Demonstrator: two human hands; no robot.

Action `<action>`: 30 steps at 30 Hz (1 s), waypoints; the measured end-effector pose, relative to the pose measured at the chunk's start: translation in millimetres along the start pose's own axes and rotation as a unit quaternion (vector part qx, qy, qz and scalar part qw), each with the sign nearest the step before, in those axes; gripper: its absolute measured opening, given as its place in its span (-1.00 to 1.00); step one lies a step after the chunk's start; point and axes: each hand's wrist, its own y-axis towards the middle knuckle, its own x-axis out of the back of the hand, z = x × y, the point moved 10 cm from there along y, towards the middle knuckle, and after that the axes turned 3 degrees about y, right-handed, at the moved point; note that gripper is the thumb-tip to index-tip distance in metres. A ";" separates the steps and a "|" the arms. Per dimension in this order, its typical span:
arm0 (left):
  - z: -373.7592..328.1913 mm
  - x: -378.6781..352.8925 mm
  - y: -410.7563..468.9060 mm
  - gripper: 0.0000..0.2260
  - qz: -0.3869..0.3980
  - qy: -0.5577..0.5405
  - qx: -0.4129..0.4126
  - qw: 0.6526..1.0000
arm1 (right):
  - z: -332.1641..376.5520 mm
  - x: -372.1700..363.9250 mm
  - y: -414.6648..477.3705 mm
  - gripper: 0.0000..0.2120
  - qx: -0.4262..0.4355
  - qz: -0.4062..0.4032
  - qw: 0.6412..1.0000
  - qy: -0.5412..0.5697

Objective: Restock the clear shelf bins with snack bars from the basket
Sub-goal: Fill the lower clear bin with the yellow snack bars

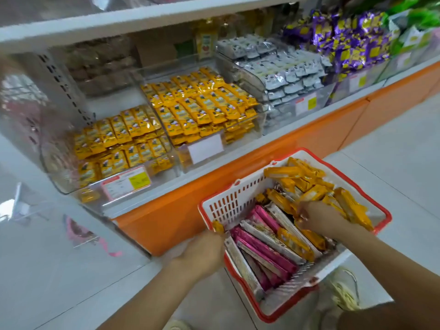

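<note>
1. I'm looking at a white shop shelf (147,196); its clear bins (183,160) are well stocked.
2. The basket (238,198) sits on the floor just below, holding the snack bars (285,172).
3. Right hand (319,219): fingers curled round yellow bars inside the basket.
4. Left hand (202,248): at the basket's rim, fingers curled away from me; I cannot tell what they hold.

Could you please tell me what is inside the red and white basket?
Yellow bars piled at the far end, pink bars and silvery bars lying side by side nearer. The right hand grips some yellow ones, covering others; the basket floor and lower layers are hidden.
</note>
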 end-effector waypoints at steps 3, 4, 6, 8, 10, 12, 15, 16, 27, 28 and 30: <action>-13.1 -24.0 9.5 -0.76 0.061 0.067 -0.012 0.996 | -8.3 -33.9 -3.7 -0.58 0.029 0.029 0.999 -0.024; -13.7 -30.6 13.3 -0.77 0.085 0.080 -0.007 0.993 | -9.0 -46.2 -2.9 -0.54 0.028 0.042 0.998 -0.023; -14.5 -37.7 19.6 -0.79 0.120 0.088 0.002 0.989 | -12.9 -67.7 0.8 -0.42 0.009 0.055 0.998 -0.025; -16.8 -36.4 25.1 -0.81 0.138 0.088 0.009 0.987 | -18.3 -84.0 7.5 -0.26 -0.013 0.062 0.997 -0.050; -19.4 -30.6 29.6 -0.82 0.144 0.085 0.014 0.986 | -26.4 -93.2 9.9 -0.08 -0.047 0.072 0.994 -0.073; -19.4 -27.9 31.4 -0.75 0.152 0.080 0.026 0.985 | -26.7 -97.8 8.6 -0.11 -0.057 0.078 0.991 -0.092; -22.4 -27.3 32.3 -0.77 0.155 0.085 0.031 0.984 | -21.5 -98.8 11.6 -0.31 -0.045 0.067 0.993 -0.086; -23.5 -27.4 32.3 -0.81 0.154 0.091 0.030 0.983 | -20.2 -98.7 12.3 -0.36 -0.044 0.063 0.994 -0.080; -18.6 -36.9 36.1 -0.78 0.154 0.098 0.029 0.983 | -48.7 -81.1 -0.6 -0.67 -0.169 -0.002 0.979 -0.112; -17.3 -38.3 36.5 -0.79 0.152 0.098 0.029 0.983 | -49.1 -86.7 1.4 -0.67 -0.156 0.006 0.981 -0.116; -15.4 -40.0 36.6 -0.79 0.148 0.099 0.025 0.984 | -50.4 -96.9 5.7 -0.66 -0.136 0.020 0.985 -0.109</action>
